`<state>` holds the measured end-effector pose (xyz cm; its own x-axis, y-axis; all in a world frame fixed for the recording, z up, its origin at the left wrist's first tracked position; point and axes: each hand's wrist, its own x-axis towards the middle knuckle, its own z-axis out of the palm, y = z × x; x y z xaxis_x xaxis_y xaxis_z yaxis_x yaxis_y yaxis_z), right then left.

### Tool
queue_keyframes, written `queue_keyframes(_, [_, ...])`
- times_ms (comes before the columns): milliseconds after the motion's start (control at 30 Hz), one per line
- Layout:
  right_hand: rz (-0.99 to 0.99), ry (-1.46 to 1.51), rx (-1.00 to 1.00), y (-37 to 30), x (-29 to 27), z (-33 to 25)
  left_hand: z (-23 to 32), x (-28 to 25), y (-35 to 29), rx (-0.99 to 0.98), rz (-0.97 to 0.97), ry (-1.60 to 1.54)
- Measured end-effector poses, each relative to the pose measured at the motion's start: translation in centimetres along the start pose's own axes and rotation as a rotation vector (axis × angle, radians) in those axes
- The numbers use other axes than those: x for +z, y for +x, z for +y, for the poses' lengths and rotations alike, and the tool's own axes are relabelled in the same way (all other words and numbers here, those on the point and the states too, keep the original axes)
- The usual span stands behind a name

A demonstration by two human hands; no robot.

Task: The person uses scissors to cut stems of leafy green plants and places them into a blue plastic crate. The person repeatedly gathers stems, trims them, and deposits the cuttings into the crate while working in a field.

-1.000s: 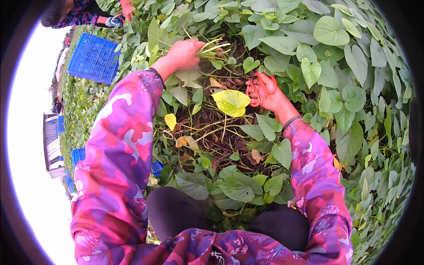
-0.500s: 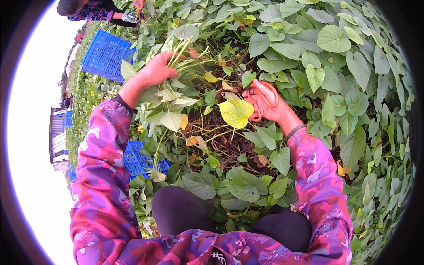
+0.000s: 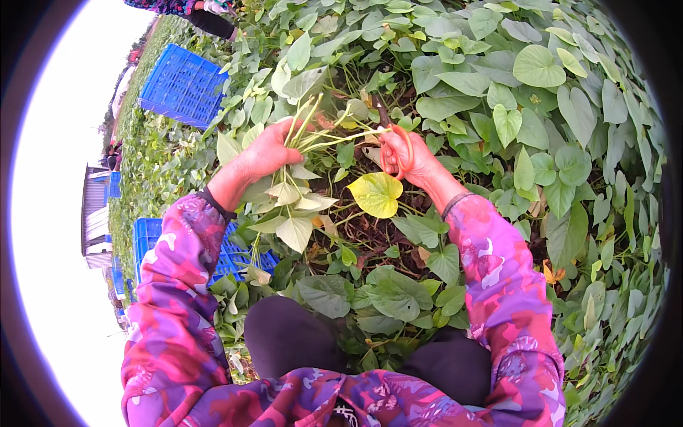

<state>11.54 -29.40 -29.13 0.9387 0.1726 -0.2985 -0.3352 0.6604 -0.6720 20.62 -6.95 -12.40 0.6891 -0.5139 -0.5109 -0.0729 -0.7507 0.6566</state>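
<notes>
Cut greens in one fist, orange-handled scissors in the other

Near the middle of the frame, the left hand is closed around a bunch of leafy stems, its pale leaves drooping below the fist and its bare stem ends fanning out above and to the right. Just right of centre, the right hand grips the scissors by their handles, the dark blades pointing toward the top (whether they stand apart is too small to tell). Some stem ends reach across to the right hand's fingers.

Below the scissors, a yellow leaf stands out against brown litter. Broad green foliage fills the right side. One blue crate sits at upper left; a second crate shows partly behind the left sleeve. Another person is cropped at the upper left edge.
</notes>
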Motion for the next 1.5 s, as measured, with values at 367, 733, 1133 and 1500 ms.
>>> queue_keyframes(367, [0.193, 0.093, -0.266, -6.3, 4.3, 0.6, -0.3, 7.9, -5.4, -0.077, -0.142, -0.470])
queue_keyframes(733, [-0.006, -0.001, -0.492, -7.0, 5.0, -3.3, -0.3, 8.5, -5.5, 0.122, -0.046, -0.349])
queue_keyframes(1133, [0.282, -0.005, -0.539, -9.3, 2.8, -4.2, -3.2, 4.2, -7.8, -0.024, 0.435, -0.341])
queue_keyframes(1500, [-0.120, 0.102, -0.281, -11.3, 7.6, -2.9, 3.7, 8.0, -9.2, 0.394, 0.131, 0.383])
